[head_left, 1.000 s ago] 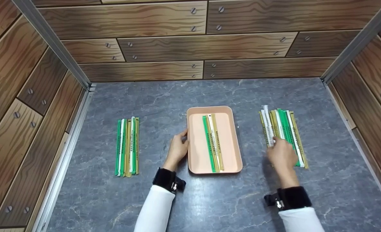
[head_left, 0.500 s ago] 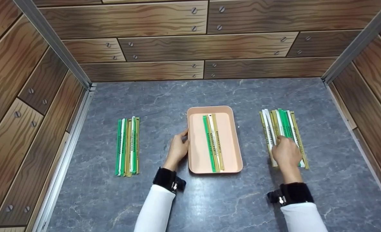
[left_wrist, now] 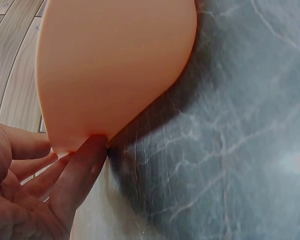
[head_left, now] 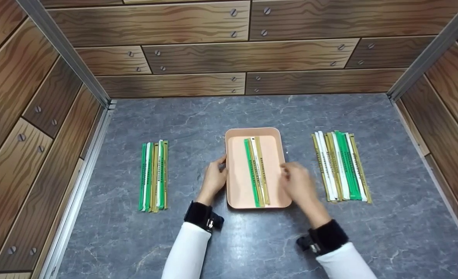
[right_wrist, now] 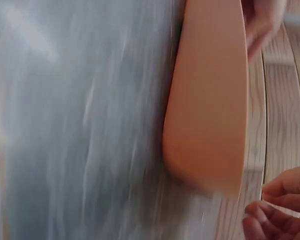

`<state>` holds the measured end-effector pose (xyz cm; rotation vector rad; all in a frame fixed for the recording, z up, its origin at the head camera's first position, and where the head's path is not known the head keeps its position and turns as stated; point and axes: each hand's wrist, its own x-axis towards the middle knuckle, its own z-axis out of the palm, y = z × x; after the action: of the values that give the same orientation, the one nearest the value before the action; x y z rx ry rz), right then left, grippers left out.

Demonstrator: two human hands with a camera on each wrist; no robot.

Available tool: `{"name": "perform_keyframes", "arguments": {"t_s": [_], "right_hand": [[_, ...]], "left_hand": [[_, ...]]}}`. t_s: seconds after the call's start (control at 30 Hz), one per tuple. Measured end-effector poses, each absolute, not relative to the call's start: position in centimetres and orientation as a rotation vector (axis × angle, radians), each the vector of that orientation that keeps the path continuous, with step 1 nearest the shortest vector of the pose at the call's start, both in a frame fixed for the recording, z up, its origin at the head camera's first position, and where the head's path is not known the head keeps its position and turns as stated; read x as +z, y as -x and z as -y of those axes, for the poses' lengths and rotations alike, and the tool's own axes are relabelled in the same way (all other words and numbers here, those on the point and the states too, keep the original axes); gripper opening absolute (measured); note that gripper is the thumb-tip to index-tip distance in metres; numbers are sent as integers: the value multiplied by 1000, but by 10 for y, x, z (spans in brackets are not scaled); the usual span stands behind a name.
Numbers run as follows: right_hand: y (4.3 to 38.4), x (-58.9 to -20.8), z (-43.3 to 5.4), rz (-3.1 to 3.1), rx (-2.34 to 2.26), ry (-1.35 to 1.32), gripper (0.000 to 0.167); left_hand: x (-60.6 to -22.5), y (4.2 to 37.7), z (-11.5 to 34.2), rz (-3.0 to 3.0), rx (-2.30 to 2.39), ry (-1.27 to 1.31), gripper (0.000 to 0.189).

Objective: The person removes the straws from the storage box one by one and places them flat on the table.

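My left hand (head_left: 214, 178) rests against the outer left wall of a shallow peach tray (head_left: 236, 193). In the left wrist view, the fingers (left_wrist: 92, 152) touch the tray wall with their tips. My right hand (head_left: 299, 184), blurred by motion, is at the tray's right rim; the right wrist view shows its fingers (right_wrist: 260, 212) loosely bent beside the tray's corner with nothing between them. Inside the tray lie several slim wrapped sticks (head_left: 257, 174), green, gold and white with printed lettering, side by side and slightly slanted.
To the right, a row of similar green, white and gold sticks (head_left: 341, 166) lies on the grey marbled table (head_left: 198, 116). Another such row (head_left: 153, 176) lies at the left. Wood-patterned panels (head_left: 198, 58) wall the table at the back and both sides.
A white stick under my right hand has settled flat into the right-hand row and been let go. That hand has then moved left to the tray. My left hand stays put.
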<state>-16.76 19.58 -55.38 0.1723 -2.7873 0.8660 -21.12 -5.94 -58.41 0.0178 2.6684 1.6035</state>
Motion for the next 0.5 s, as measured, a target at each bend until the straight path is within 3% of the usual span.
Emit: {"name": "perform_keyframes", "arguments": {"t_s": [0.2,0.5], "right_hand": [[169,-566,-162,2884,889,-283,29],[171,-586,-152,2970,622,-296,31]], "left_hand": [[-584,211,59,-2655,1616,-15,48],[-584,212,59,-2655,1596,1,48]]}}
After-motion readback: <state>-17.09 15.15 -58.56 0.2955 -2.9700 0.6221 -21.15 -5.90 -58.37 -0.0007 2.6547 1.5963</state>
